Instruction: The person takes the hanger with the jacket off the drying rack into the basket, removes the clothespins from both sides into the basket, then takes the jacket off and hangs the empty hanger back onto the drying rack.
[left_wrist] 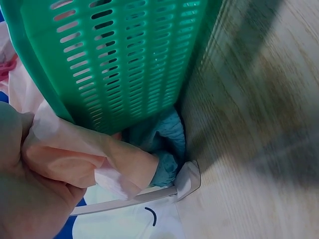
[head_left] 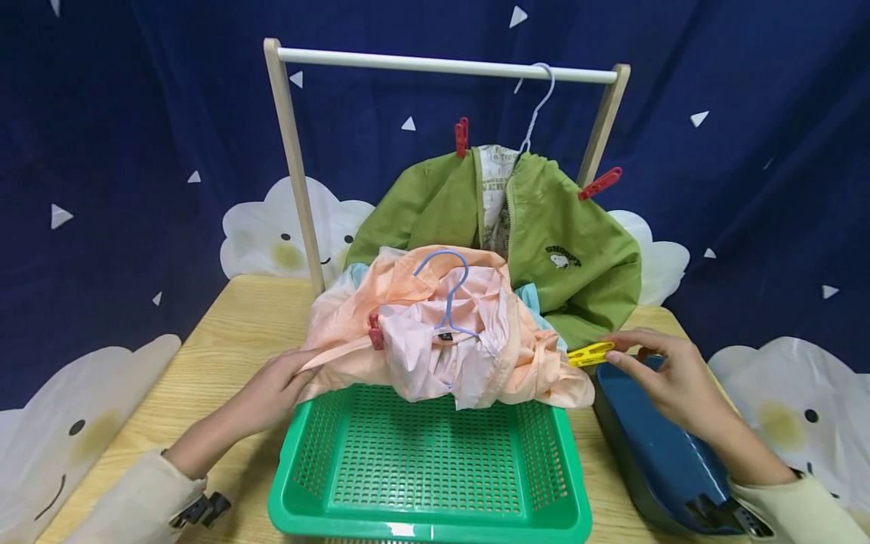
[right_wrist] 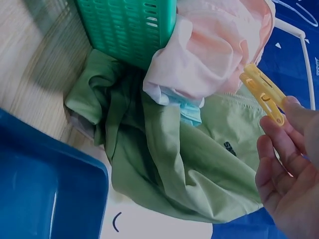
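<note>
A peach-and-pink jacket (head_left: 401,370) lies bunched over the far rim of the green basket (head_left: 428,521), with a blue hanger (head_left: 450,302) in its neck. My left hand (head_left: 282,381) grips the jacket's left side, the fabric caught between thumb and fingers in the left wrist view. At the jacket's right side, my right hand (head_left: 673,374) pinches a yellow clothespin (head_left: 590,354). The right wrist view shows the tip of that clothespin (right_wrist: 261,92) beside the pink cloth; whether it touches cannot be told. A red clothespin (head_left: 375,332) is on the jacket's left shoulder.
Behind, a green jacket (head_left: 428,204) hangs from a white rail (head_left: 408,62), with red clothespins (head_left: 601,183) at its shoulders. Light blue cloth (head_left: 533,304) shows under the peach jacket. A dark blue bin (head_left: 652,438) stands right of the basket on the wooden table (head_left: 211,340).
</note>
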`<state>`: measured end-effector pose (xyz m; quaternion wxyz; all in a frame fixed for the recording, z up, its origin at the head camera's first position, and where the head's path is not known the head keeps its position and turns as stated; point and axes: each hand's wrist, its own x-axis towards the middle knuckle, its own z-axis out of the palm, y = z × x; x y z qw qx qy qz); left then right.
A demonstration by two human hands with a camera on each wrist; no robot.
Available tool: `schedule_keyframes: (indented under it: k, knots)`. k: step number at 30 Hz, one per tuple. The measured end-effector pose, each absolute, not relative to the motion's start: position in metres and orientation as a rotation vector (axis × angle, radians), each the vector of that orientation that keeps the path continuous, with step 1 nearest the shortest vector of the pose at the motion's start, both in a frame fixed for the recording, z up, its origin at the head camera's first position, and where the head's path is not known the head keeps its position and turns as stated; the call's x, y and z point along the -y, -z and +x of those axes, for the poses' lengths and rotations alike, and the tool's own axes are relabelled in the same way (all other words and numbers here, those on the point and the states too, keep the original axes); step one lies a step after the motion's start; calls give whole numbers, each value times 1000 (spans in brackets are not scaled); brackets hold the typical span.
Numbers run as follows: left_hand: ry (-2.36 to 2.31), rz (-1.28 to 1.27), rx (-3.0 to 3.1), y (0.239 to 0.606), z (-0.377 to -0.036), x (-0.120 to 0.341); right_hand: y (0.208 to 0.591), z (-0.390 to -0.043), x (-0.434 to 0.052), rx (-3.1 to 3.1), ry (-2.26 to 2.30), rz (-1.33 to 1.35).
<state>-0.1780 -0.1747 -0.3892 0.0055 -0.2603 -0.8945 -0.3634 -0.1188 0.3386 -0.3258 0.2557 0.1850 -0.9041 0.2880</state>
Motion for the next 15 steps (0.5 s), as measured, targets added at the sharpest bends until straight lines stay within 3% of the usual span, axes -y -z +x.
schedule_keyframes:
  k: [15]
  knots:
    - [1146,-792,2786,390,-177,175,326,-115,-362,2451,-845,432]
